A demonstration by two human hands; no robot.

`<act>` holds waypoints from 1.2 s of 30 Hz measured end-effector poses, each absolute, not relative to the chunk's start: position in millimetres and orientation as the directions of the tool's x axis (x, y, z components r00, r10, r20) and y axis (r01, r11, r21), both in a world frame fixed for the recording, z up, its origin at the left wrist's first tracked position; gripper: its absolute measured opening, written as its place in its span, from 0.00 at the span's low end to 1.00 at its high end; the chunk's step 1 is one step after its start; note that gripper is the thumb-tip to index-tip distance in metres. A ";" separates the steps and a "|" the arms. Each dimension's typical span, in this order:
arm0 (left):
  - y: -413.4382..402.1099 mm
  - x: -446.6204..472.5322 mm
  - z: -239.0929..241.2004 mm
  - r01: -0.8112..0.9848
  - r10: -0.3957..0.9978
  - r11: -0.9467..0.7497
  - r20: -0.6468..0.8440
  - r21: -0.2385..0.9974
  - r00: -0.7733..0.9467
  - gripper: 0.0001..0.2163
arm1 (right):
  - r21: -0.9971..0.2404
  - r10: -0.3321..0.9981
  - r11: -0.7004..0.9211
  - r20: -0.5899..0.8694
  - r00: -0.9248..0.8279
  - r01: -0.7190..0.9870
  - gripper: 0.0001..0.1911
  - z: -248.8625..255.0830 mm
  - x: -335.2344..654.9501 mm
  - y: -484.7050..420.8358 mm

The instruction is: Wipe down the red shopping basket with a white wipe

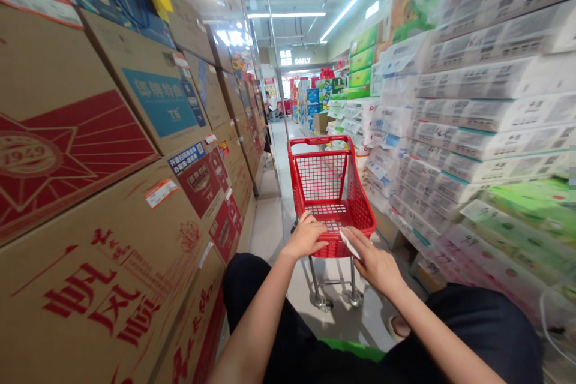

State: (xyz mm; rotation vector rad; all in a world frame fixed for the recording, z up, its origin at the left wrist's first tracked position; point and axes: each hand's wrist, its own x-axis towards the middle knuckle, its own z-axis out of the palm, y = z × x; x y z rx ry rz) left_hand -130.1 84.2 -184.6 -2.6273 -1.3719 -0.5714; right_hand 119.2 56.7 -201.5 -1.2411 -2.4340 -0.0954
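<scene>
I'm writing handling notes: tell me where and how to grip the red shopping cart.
Probably best overhand at the near top edge of the red shopping cart, coming from the camera's side: that edge runs crosswise, and the cart's open top should let a grip curl over it.

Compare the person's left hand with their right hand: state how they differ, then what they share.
The right hand has a thin white item at its fingers; the left hand shows none. The left hand is toward the left of the red cart's near edge, the right hand toward its right. The left hand appears higher in the picture than the right hand. Both are bare and palm-down at the cart's near end.
</scene>
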 end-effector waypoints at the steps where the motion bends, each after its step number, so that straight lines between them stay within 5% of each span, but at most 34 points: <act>1: 82.2 -127.2 -184.5 0.828 0.773 -0.559 0.394 0.051 0.497 0.09 | -0.115 0.760 0.602 0.385 -0.524 0.790 0.45 -200.5 117.9 56.0; 10: 73.0 -64.8 -203.4 0.924 0.824 -0.368 0.496 0.100 0.274 0.07 | -0.138 0.757 0.611 0.388 -0.526 0.779 0.45 -202.5 113.5 52.2; 17: 76.3 -68.9 -203.8 0.903 0.830 -0.401 0.478 0.153 0.288 0.08 | -0.182 0.824 0.487 0.420 -0.380 0.854 0.45 -201.6 145.8 65.3; 25: 73.7 -73.1 -198.8 0.895 0.822 -0.423 0.474 0.140 0.315 0.05 | -0.145 0.768 0.594 0.396 -0.504 0.791 0.46 -205.0 124.9 50.0; 36: 77.2 -89.2 -197.6 0.891 0.831 -0.430 0.448 0.142 0.330 0.06 | -0.105 0.808 0.508 0.402 -0.431 0.855 0.45 -205.7 139.8 51.9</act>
